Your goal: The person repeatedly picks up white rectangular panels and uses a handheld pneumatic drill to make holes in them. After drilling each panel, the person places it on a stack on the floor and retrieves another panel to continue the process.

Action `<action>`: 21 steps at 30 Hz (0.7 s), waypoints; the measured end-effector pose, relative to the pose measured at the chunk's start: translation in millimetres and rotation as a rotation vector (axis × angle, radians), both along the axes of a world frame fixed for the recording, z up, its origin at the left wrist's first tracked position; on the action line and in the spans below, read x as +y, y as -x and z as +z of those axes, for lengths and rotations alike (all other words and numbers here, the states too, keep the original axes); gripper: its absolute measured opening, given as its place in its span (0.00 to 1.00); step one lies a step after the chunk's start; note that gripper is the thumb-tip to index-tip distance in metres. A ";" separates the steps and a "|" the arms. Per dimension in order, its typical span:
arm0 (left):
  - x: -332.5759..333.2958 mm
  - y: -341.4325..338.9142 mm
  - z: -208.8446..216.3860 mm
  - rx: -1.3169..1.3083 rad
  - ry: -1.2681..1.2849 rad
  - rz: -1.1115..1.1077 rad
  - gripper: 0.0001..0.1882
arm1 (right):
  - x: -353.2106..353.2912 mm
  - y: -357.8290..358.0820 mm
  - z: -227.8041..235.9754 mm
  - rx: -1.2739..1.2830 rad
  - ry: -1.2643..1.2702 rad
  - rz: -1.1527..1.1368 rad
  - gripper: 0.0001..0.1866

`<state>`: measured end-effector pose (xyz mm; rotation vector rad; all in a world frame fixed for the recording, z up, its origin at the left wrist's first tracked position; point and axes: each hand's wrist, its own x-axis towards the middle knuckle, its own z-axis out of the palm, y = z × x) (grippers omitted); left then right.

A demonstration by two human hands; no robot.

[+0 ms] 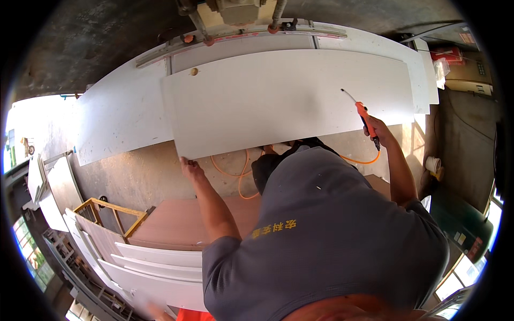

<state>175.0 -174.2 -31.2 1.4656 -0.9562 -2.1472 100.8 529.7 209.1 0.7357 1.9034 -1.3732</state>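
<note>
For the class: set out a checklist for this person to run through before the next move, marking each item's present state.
1. Left hand at the top white panel's near left corner: ok.
2. Orange hose-fed tool in right hand: ok.
3. Tool tip clear of panel: cannot tell.
4. Orange hose free of loops: not ok.
5. Panel top bare: not ok, small round tan piece shows near far left.

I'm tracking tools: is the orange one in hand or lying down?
In hand: the right hand grips the orange tool, its tip pointing over the white panel.
</note>
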 end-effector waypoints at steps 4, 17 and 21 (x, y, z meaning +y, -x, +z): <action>10.6 -1.3 20.6 -0.041 0.070 0.033 0.18 | 59.4 -108.3 -33.5 -0.173 0.218 -0.171 0.24; 222.7 1.6 40.3 -0.240 -0.131 -0.332 0.30 | 114.3 -135.8 -119.3 0.054 0.371 -0.807 0.25; 214.1 -0.6 30.5 -0.222 -0.162 -0.351 0.30 | 108.8 -128.7 -153.3 0.082 0.194 -0.990 0.23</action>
